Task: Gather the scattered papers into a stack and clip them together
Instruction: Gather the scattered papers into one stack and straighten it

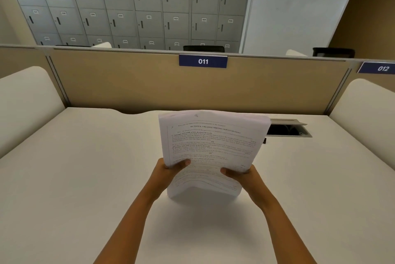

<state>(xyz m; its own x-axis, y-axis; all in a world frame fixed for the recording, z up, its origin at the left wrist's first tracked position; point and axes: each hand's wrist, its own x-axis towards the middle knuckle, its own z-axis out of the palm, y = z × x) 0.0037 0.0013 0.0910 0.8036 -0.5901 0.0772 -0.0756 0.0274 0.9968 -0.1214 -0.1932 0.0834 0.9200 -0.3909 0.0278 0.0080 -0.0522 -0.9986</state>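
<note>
Left hand (pixel 168 169) and right hand (pixel 245 175) gripped the papers (pixel 213 146) by the side edges, thumbs in front. The stack stood tilted near the middle of the surface (pixel 85 167). Gathering looked done. No clip showed on the stack, so clipping remained.

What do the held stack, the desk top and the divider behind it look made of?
Stack: thin white printed paper, matte; the sheets bend and curl at the top. Desk: probably smooth off-white laminate; even surface, faint sheen, no grain. Divider: tan, matte, possibly fabric over board; texture too blurred to tell.
</note>
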